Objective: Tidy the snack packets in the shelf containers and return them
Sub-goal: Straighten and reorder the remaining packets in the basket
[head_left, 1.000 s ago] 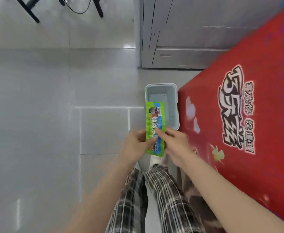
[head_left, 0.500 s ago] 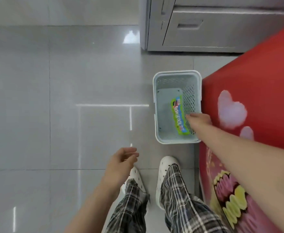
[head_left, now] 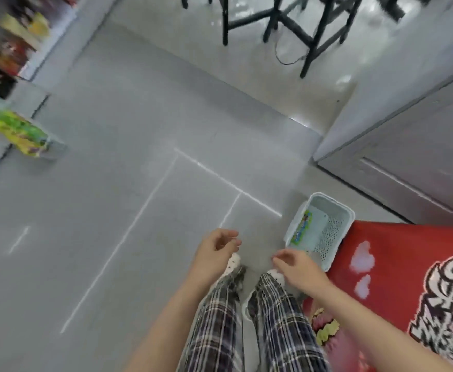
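I've let go of the green-and-blue snack packet (head_left: pixel 302 228); it now lies alone along the left wall inside the pale blue perforated plastic basket (head_left: pixel 339 208) on the grey tiled floor, lower right of centre, beside the red printed display stand (head_left: pixel 397 267). My right hand (head_left: pixel 296 267) has pulled back out of the basket and hovers just short of it, fingers loosely curled, holding nothing. My left hand (head_left: pixel 216 247) hangs empty and relaxed over my feet. My view has swung left toward the blurred snack shelves (head_left: pixel 7 55) at the upper left edge, so I judge more packets come next
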